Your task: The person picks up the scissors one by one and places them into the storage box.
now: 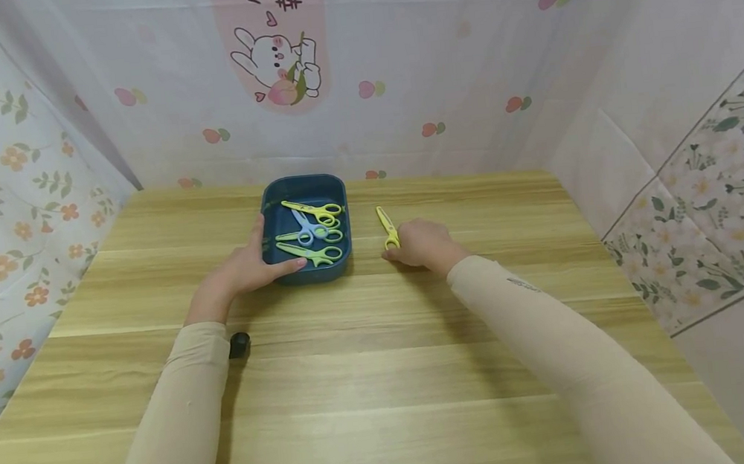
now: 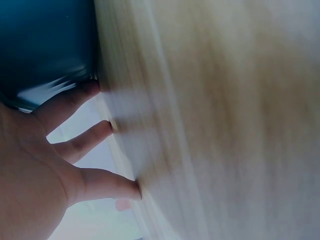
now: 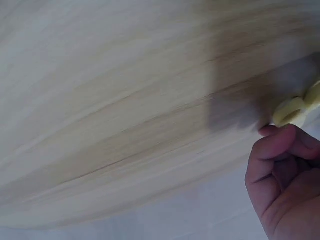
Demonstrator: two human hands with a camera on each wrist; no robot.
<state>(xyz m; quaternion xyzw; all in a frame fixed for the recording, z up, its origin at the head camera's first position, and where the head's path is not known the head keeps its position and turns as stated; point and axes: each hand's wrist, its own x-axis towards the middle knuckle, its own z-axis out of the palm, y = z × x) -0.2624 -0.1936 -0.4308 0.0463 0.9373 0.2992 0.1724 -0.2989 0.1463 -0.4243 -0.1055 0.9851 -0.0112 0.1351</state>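
My right hand [image 1: 424, 243] pinches a pair of yellow scissors [image 1: 386, 223] by the handle end, to the right of a dark blue bin [image 1: 302, 277]. The blades point toward the back wall. In the right wrist view, curled fingers meet at a yellow handle loop [image 3: 289, 111]. At the bin's left front corner rests my left hand [image 1: 246, 268], its thumb over the front rim and its fingers along the left side. Those fingers spread fairly straight in the left wrist view, tips at the wooden surface. Inside the bin lie yellow scissors [image 1: 311, 207], blue scissors [image 1: 304, 227] and green scissors [image 1: 310, 253].
A wooden table [image 1: 361, 397] extends in front of and around the bin. Behind it hangs a patterned cloth [image 1: 464, 66] with a rabbit print, and floral cloths flank both sides. A small black object [image 1: 239, 345] shows beside the left sleeve cuff.
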